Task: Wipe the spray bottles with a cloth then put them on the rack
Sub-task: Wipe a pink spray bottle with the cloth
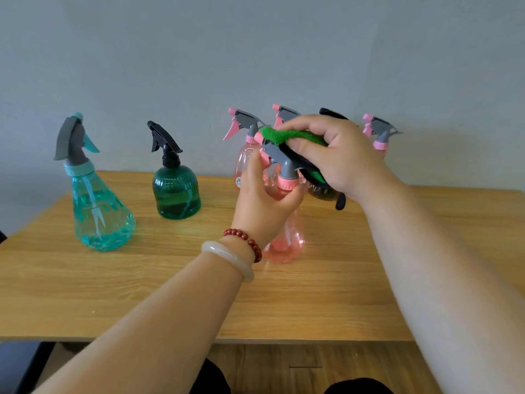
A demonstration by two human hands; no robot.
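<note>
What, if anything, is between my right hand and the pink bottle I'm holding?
Only the green cloth, which the right hand holds against the sprayer head of the pink bottle. The left hand grips its neck. No rack is in view, so that path cannot be judged.

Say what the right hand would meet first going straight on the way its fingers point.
Gripping the green cloth, the right hand points left; first in line looks like the trigger head of a standing pink spray bottle, though maybe farther back.
</note>
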